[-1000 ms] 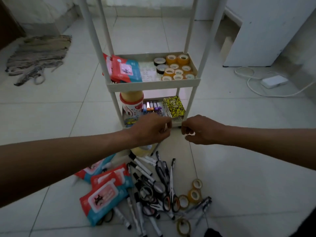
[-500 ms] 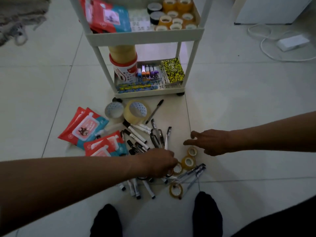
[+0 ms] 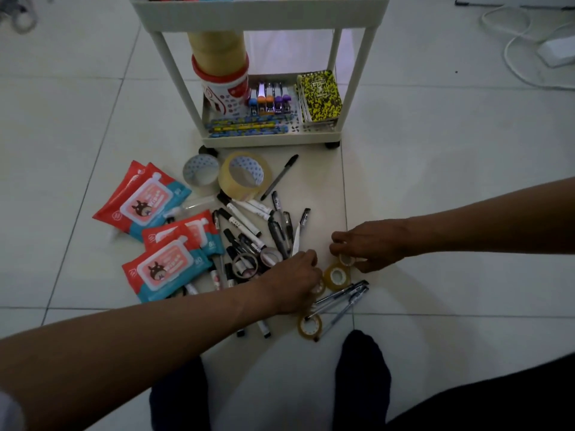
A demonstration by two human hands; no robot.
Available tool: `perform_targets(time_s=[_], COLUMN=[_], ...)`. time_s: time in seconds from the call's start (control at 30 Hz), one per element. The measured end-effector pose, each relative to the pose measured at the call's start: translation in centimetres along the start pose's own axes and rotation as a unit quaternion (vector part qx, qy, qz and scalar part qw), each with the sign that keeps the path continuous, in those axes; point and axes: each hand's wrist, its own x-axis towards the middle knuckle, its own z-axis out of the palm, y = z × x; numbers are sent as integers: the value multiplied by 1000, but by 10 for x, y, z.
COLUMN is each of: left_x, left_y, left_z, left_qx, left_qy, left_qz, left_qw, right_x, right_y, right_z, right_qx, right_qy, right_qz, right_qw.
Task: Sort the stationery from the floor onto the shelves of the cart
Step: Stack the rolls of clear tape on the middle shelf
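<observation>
Stationery lies in a heap on the floor tiles in front of the white cart (image 3: 270, 140). My right hand (image 3: 370, 244) pinches a small clear tape roll (image 3: 347, 260) at the heap's right edge. My left hand (image 3: 292, 281) reaches in from the left, its fingers curled down over another small tape roll (image 3: 319, 288) that is mostly hidden under it. A yellowish tape roll (image 3: 336, 276) sits between the two hands, and one more roll (image 3: 309, 326) lies nearer to me. Pens (image 3: 342, 298), markers (image 3: 242, 225) and wet-wipe packs (image 3: 168, 269) lie around them.
Two large tape rolls (image 3: 244, 175) and a black pen (image 3: 280, 177) lie just before the cart. Its bottom shelf holds a canister (image 3: 224, 85), staplers (image 3: 270, 101), pencils and yellow notebooks (image 3: 320, 96). My feet in dark socks (image 3: 362, 368) stand close behind the heap. A white cable (image 3: 522, 66) lies at far right.
Both hands dropped from the cart's bottom shelf to the floor heap. The right hand has closed on a small tape roll; the left settled over another. The view tilted down.
</observation>
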Motion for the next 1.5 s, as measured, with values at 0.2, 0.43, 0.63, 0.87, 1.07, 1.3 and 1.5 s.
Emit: perform_targets(time_s=[0.2, 0.43, 0.63, 0.87, 1.07, 1.3, 1.5], left_x=[1, 0, -1, -2, 6, -9, -39], left_y=[-1, -7, -14, -14, -8, -4, 3], left_z=[-4, -7, -3, 3, -3, -11, 4], left_qx=[12, -65, -59, -58, 25, -29, -24], left_qy=[-17, 7, 18, 43, 26, 79, -104], left_qz=[7, -6, -7, -8, 17, 119, 243], left_qw=[1000, 998, 998, 997, 999, 989, 964], right_x=[-2, 22, 29, 22, 23, 17, 23], right_y=[-7, -37, -26, -3, -5, -5, -2], right_z=[-7, 2, -5, 0, 4, 0, -4], right_qx=[59, 6, 16, -20, 4, 17, -5], right_qy=[77, 43, 21, 26, 32, 30, 17], right_qz=[-71, -49, -25, -11, -9, -10, 0], right_qw=[993, 998, 999, 999, 999, 999, 1000])
